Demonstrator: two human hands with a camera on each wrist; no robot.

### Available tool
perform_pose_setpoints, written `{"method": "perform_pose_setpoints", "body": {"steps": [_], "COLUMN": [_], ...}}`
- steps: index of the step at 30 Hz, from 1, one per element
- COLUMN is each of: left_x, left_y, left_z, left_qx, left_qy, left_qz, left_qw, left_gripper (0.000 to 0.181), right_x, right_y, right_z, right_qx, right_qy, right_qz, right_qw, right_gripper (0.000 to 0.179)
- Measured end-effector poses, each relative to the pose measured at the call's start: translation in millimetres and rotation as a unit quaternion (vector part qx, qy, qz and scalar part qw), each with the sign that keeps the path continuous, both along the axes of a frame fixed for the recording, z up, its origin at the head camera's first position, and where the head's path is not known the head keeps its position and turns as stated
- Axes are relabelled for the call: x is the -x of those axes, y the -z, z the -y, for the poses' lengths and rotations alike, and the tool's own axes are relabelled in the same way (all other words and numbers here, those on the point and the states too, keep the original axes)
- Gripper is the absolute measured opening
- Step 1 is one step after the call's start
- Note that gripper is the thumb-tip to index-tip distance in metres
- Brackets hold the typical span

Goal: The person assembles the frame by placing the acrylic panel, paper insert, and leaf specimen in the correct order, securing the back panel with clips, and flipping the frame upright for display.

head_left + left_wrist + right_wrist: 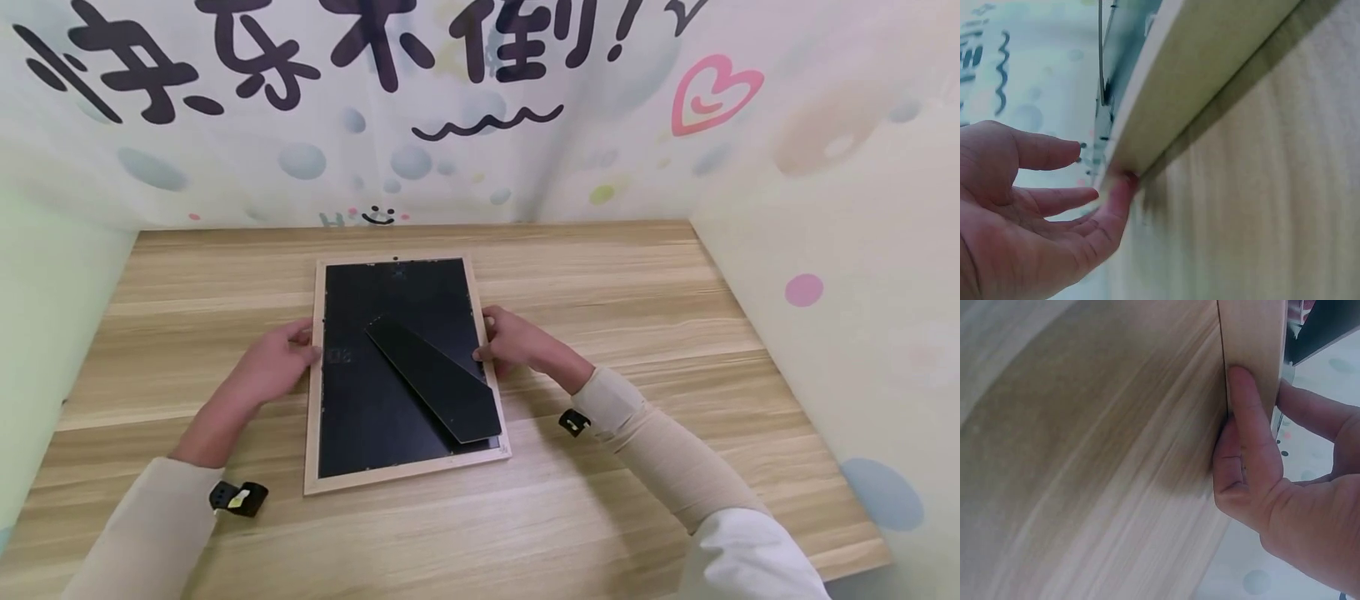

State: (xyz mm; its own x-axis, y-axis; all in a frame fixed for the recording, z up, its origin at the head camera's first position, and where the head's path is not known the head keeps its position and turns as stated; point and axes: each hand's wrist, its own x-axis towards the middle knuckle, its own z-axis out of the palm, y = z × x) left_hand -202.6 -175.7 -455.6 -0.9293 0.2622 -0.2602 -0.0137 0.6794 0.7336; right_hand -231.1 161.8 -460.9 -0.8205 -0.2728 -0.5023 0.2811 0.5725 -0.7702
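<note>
A picture frame point(314, 417) lies face down on the table, its pale wooden border around a black backing board point(360, 417). A black easel stand point(442, 379) slants across the backing toward the lower right corner. Along the frame's left edge is my left hand point(266, 362); in the left wrist view one fingertip touches the side of the wood while the other fingers are extended. My right hand point(521, 337) grips the right edge, with the thumb over the border and the fingers point(1250, 425) against the outer side, low by the tabletop.
The wood-grain table point(637, 308) meets a printed wall covering point(465, 179) with large dark characters at the back. Pale walls stand at the left and right. Black wrist straps point(238, 498) show at both sleeves.
</note>
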Motion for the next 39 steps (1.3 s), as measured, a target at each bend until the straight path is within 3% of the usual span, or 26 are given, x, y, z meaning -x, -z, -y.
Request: {"method": "perform_pose_setpoints", "body": {"steps": [5, 12, 19, 27, 39], "left_x": [3.2, 4.1, 6.2, 7.8, 10.7], "left_y": [9.2, 10.6, 11.6, 10.1, 10.2], "left_z": [8.3, 12.4, 13.3, 8.2, 0.0], "left_qx": [-0.080, -0.114, -0.112, -0.078, -0.084], "left_qy": [-0.026, -0.018, -0.024, -0.009, -0.005], "left_qz": [0.044, 0.075, 0.083, 0.073, 0.087], "left_qw": [0.9955, 0.9904, 0.9900, 0.9942, 0.9926], "left_gripper": [0.063, 0.071, 0.075, 0.078, 0.077], "right_x": [-0.8, -0.1, 0.6, 0.9, 2.4], "right_y": [-1.7, -0.5, 0.9, 2.3, 2.4], "right_z": [2, 2, 3, 2, 0], "right_qx": [0.000, -0.006, 0.000, -0.007, -0.007], "right_qy": [0.014, 0.025, 0.020, 0.008, 0.011], "right_qz": [0.005, 0.009, 0.005, 0.003, 0.004], "right_qw": [0.9999, 0.9996, 0.9998, 0.9999, 0.9999], "right_gripper": [0.072, 0.074, 0.072, 0.067, 0.071]}}
